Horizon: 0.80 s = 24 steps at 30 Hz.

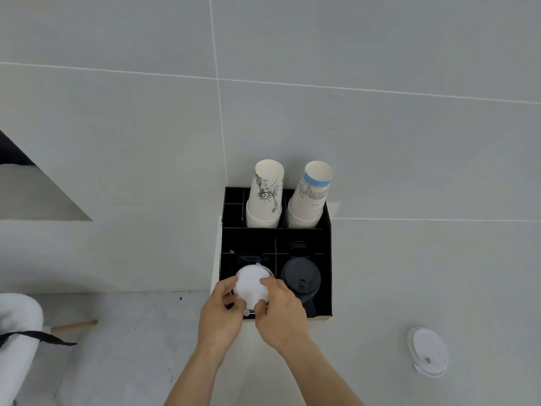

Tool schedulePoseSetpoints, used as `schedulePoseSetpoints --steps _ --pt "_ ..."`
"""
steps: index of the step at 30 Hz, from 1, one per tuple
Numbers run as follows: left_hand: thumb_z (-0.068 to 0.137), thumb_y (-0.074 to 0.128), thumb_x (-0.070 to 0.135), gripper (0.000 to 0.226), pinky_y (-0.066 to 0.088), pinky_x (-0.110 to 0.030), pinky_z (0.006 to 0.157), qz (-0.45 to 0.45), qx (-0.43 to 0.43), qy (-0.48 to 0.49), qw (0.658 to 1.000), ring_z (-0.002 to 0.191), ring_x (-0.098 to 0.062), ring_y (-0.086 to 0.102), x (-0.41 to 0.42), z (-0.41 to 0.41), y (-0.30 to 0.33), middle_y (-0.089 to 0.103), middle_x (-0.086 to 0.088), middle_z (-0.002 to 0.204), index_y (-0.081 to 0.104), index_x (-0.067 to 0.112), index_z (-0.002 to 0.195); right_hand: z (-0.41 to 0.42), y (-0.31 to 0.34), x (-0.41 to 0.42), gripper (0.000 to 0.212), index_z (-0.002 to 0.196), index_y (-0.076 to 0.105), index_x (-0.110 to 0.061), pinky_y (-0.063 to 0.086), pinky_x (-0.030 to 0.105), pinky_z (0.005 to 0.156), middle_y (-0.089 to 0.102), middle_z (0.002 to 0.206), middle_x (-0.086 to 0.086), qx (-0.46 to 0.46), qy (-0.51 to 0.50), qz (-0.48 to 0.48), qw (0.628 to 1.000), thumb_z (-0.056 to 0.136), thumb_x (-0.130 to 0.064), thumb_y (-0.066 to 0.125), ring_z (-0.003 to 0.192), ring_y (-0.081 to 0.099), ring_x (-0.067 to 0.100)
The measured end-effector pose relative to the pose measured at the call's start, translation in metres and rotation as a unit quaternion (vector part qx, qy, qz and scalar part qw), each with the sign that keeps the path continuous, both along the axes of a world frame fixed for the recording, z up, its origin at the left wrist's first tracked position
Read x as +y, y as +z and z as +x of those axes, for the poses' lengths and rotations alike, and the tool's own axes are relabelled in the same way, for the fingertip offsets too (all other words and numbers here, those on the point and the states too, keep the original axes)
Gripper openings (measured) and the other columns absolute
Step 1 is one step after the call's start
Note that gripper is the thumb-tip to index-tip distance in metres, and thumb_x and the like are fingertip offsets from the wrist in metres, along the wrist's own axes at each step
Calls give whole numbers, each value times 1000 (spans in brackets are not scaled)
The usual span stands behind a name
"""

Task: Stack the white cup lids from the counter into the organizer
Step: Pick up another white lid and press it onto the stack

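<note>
A black organizer (326, 230) stands against the tiled wall. Over its front left compartment both hands hold a stack of white cup lids (251, 284). My left hand (221, 309) grips the stack's left rim with fingers and thumb. My right hand (279, 309) grips the right rim. The bottom of the stack is hidden behind my hands. One more white cup lid (429, 351) lies flat on the counter to the right, apart from the organizer.
A stack of black lids (301, 281) fills the front right compartment. Two stacks of upside-down paper cups (265, 197) (310, 199) stand in the back compartments. At the left edge lies a white bundle (17, 332) with a black strap and a wooden stick (74, 326).
</note>
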State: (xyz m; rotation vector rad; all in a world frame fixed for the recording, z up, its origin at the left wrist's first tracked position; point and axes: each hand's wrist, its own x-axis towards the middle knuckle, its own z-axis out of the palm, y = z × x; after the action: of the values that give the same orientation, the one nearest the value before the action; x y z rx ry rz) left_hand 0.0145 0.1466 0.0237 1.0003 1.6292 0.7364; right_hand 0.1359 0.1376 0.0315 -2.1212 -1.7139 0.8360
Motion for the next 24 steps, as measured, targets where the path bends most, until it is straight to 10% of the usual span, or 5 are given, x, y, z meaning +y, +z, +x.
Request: schedulePoseSetpoints --steps 13,17,24 --pt "88 57 3 44 45 -24 81 40 43 37 998 107 -10 62 -6 0 9 63 20 111 57 32 121 8 5 -7 32 121 59 -27 56 36 82 66 121 -8 105 -74 48 990 90 -19 53 94 67 14" --pt "88 56 5 40 47 -22 73 68 51 44 995 100 -6 65 -8 9 17 69 15 109 60 35 115 32 19 -11 25 101 68 -30 58 35 65 75 82 -3 229 -166 49 958 88 -13 55 64 65 10" --pt "90 57 10 33 47 -20 69 86 43 -18 995 86 2 65 -24 61 32 73 16 95 64 39 102 111 46 -39 28 99 69 -19 59 36 69 76 85 8 340 -286 35 895 91 -3 47 67 69 15"
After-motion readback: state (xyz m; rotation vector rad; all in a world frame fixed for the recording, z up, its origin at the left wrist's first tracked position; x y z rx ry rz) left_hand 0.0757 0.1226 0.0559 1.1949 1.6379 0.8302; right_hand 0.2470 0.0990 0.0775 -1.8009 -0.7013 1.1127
